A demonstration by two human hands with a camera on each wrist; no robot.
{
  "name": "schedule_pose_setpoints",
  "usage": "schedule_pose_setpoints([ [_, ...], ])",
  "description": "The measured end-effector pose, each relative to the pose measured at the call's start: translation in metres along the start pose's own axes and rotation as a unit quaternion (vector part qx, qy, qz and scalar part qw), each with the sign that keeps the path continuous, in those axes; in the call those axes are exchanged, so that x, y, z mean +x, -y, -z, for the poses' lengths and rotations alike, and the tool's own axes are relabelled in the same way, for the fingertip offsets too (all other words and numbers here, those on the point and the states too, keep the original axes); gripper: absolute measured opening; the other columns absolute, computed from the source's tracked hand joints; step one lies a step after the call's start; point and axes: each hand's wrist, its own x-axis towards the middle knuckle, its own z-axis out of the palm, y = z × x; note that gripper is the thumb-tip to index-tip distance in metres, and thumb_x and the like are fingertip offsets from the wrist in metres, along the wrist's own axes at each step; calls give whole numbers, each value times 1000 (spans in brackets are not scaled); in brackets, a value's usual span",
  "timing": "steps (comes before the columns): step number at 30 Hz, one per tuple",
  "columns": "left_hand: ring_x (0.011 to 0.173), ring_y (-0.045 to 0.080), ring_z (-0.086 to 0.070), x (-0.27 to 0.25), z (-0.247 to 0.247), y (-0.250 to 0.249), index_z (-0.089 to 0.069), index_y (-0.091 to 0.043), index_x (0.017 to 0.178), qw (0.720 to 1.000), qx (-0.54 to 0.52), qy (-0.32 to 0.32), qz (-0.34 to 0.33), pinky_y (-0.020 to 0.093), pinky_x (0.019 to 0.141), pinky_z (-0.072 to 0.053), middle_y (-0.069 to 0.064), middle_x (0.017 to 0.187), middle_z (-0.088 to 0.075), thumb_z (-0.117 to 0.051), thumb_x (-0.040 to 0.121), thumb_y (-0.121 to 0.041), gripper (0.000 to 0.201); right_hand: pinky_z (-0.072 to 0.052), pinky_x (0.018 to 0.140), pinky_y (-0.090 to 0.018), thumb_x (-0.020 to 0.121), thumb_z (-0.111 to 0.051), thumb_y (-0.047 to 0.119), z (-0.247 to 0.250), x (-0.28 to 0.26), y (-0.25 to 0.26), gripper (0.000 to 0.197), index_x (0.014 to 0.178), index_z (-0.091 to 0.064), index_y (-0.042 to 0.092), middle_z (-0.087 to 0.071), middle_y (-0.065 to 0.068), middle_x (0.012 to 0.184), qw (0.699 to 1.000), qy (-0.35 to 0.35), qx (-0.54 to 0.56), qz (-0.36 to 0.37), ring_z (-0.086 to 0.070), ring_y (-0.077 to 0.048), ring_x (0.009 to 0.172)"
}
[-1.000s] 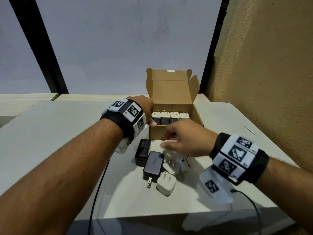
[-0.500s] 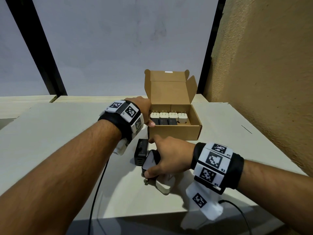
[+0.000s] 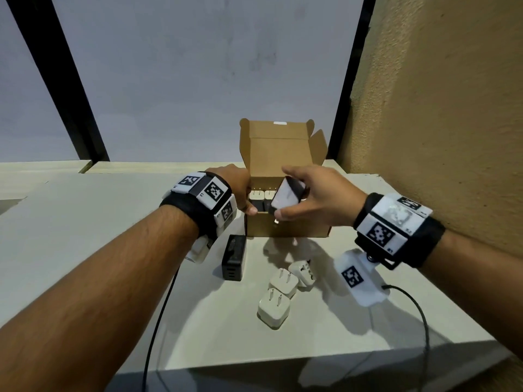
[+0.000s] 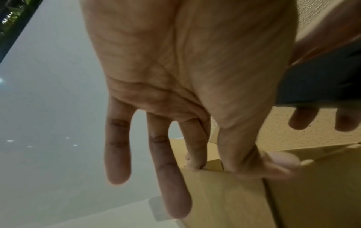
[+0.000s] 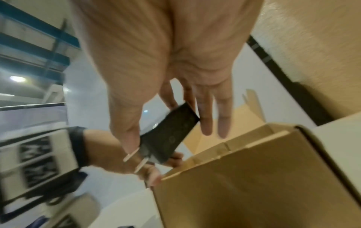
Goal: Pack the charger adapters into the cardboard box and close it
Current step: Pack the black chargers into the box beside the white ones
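An open cardboard box (image 3: 294,229) stands on the table with its lid (image 3: 278,148) upright behind. Inside, a row of white and black adapters (image 3: 259,197) shows at the left. My right hand (image 3: 285,199) grips a dark flat charger adapter (image 3: 284,198) between thumb and fingers, just above the box's front edge, prongs pointing down toward me (image 5: 136,160). My left hand (image 3: 246,203) pinches the box's front left corner (image 4: 213,168) with thumb and forefinger. On the table in front lie a black multi-port charger (image 3: 233,257) and three white adapters (image 3: 273,306).
A textured tan wall (image 3: 438,108) rises close on the right of the box. The white table's front edge (image 3: 283,360) runs below the loose adapters. Black cables (image 3: 158,321) hang from both wrist cameras over the table.
My right hand took hold of the dark flat adapter on the table, lifted it and carried it up over the box. The left hand stayed on the box corner.
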Motion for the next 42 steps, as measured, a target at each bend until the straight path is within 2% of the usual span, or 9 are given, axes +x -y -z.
schedule_pose_setpoints([
  [4, 104, 25, -64, 3, -2, -1, -64, -17, 104, 1000, 4, -1, 8, 38, 83, -50, 0, 112, -69, -74, 74, -51, 46, -49, 86, -20, 56, -91, 32, -4, 13, -26, 78, 124, -52, 29, -44, 3, 118, 995, -68, 79, -1, -49, -14, 109],
  [8, 105, 24, -64, 3, -2, 0, -65, -19, 111, 1000, 3, -1, 13, 39, 85, -51, -1, 115, -70, -74, 72, -53, 53, -58, 74, -24, 55, -92, 12, -8, 17, -39, 66, 98, -45, 29, -54, 5, 100, 970, -103, 219, 22, -61, -13, 89],
  [13, 107, 24, -64, 0, -1, 0, -64, -18, 117, 1000, -3, 4, 15, 39, 86, -51, 0, 117, -69, -74, 73, -52, 56, -55, 78, -17, 58, -84, -10, -5, 18, -51, 72, 113, -53, 24, -63, 3, 98, 948, -76, 307, 37, -62, -6, 91],
  [21, 107, 25, -64, -1, 0, -3, -61, -18, 121, 1000, -2, 6, 20, 40, 87, -52, 1, 118, -68, -74, 73, -51, 61, -56, 66, -16, 72, -77, -5, -10, 18, -59, 51, 109, -64, 27, -62, 5, 101, 948, -86, 307, 23, -64, -7, 92],
  [24, 108, 26, -63, -2, 1, -4, -59, -17, 124, 1000, 1, 10, 19, 40, 88, -51, 1, 116, -68, -73, 74, -50, 62, -54, 69, -15, 76, -79, 12, -12, 22, -60, 33, 104, -66, 24, -65, 6, 99, 939, -160, 305, -12, -66, -15, 91],
  [28, 98, 26, -65, -3, 2, -5, -62, -16, 112, 1000, 20, 13, 18, 38, 81, -52, 1, 98, -68, -72, 74, -53, 55, -52, 88, -25, 63, -88, 22, -12, 33, -63, 65, 120, -56, 25, -63, 1, 115, 911, -241, 325, -76, -61, -11, 105],
  [33, 99, 26, -64, -1, 0, -4, -62, -18, 114, 1000, 24, 7, 14, 39, 83, -52, 2, 106, -69, -71, 73, -55, 56, -59, 81, -27, 61, -89, 12, -8, 37, -58, 61, 117, -64, 11, -70, -2, 106, 932, -188, 303, -58, -68, -15, 96],
  [38, 102, 26, -64, -1, -2, -2, -62, -18, 117, 1000, 19, 9, 18, 39, 82, -51, 2, 110, -69, -71, 73, -55, 57, -61, 75, -39, 72, -82, 10, -8, 40, -55, 51, 116, -63, 26, -59, -2, 115, 954, -133, 267, -9, -65, -21, 100],
  [42, 102, 25, -64, 1, -2, -2, -62, -18, 115, 1000, 18, 11, 16, 38, 79, -50, 2, 110, -69, -72, 74, -54, 55, -57, 76, -26, 68, -85, 13, -1, 42, -59, 57, 117, -59, 23, -60, 3, 110, 984, -99, 149, -1, -64, -14, 94],
])
